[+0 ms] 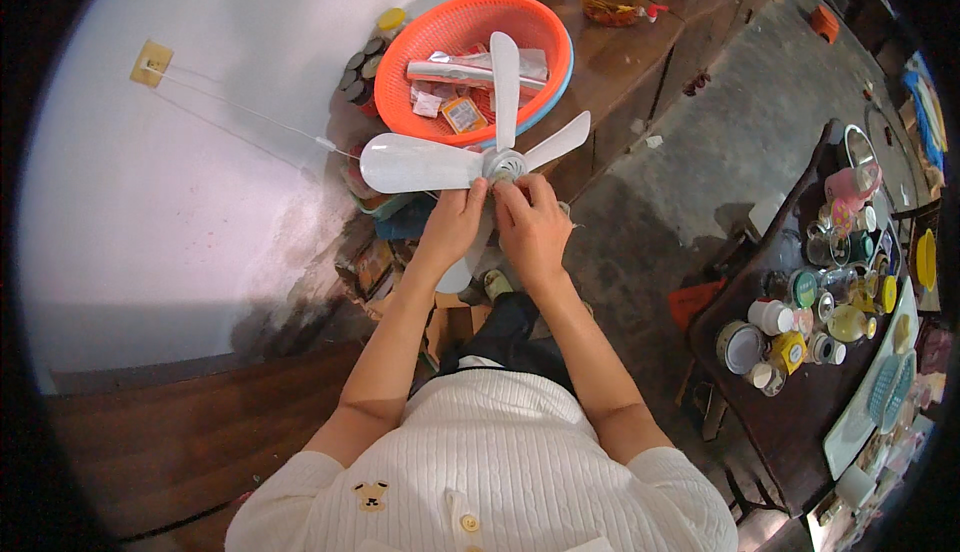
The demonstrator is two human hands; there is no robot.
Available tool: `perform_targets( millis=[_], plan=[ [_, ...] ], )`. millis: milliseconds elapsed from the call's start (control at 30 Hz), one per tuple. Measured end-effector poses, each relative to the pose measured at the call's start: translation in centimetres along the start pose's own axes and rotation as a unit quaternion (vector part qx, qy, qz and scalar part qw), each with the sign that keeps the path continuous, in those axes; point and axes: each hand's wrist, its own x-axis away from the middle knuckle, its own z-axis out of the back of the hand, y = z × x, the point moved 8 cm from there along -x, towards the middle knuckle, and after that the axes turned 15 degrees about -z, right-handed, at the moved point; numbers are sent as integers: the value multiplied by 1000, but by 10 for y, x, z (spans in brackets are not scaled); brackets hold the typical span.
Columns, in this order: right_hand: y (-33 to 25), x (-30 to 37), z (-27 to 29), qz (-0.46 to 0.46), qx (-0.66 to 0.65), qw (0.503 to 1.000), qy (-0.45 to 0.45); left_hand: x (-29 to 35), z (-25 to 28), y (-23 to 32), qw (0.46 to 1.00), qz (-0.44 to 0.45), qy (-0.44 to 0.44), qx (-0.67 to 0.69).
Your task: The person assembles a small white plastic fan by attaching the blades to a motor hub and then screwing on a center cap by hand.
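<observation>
Your white top (490, 452) fills the lower centre of the frame, with both forearms reaching up from it. The white fan (503, 163) is at upper centre, its blades spread left, up, right and down behind your hands. Your left hand (452, 222) is closed on it beside the hub, thumb on top, other fingertips hidden. Your right hand (533, 217) has its fingers bent and bunched almost together on the hub's lower edge. Beyond, an orange basket (391, 62) holds packets. At upper left, a cord (250, 113) runs from a socket (151, 63) toward the fan. Jars (742, 348) crowd a dark table (770, 450) at right.
</observation>
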Motion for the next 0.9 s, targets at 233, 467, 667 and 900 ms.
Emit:
perform_targets(
  millis=[233,467,667,900],
  plan=[
    [8,-35,2,-82,6,997,-13,-3,-1,-1,999,-37,12,0],
    [38,-27,3,-148,-26,989,-9,-4,0,2,1000,2,11,-22],
    [3,-1,2,-80,-28,995,-44,-4,1,-3,1000,-3,8,-19],
    [5,-26,1,-73,-4,997,-7,-2,3,-8,999,-24,38,-9]
  ],
)
